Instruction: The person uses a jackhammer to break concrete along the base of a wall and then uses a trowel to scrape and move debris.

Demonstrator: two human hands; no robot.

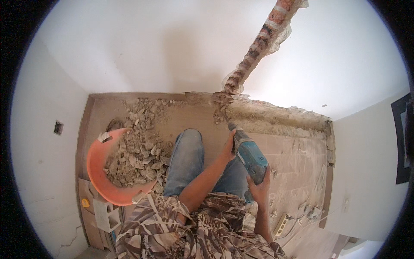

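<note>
A teal rotary hammer drill (249,157) angles away from my body, its chisel bit at a broken patch (222,110) at the foot of the wall, just below a rough vertical groove (258,47) showing red and grey material. My left hand (228,149) is closed round the drill near its front. My right hand (259,187) grips its rear end. My jeans-clad knee (187,146) is on the floor beside it.
An orange plastic tub (97,166) lies left among broken rubble (142,151). A white slotted box (103,216) is at lower left. A power strip (282,226) with cables lies at lower right. White walls surround the dusty tiled floor (297,164), and a dark frame (400,140) is on the right.
</note>
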